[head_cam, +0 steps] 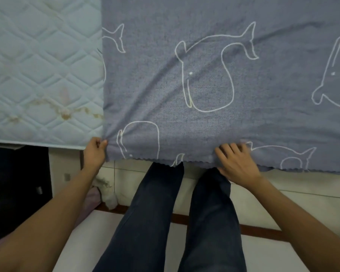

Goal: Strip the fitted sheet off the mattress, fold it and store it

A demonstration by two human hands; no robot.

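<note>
Blue-grey sheet point(204, 85) with whale outlines, spread flat over the right part of the mattress point(37, 65); left part bare, quilted, stained. Scalloped hem hanging over the near edge, straight left side running away from it. Long axis impossible to tell: cloth runs out of view. Left hand point(95, 152) pinching the sheet's near left corner. Right hand point(236, 163) flat on the hem, fingers spread. Below, tiled floor point(302, 195).

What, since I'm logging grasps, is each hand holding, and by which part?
The left hand pinches the sheet at its near left corner. The right hand lies spread-fingered on the near hem, with no evident grip.
</note>
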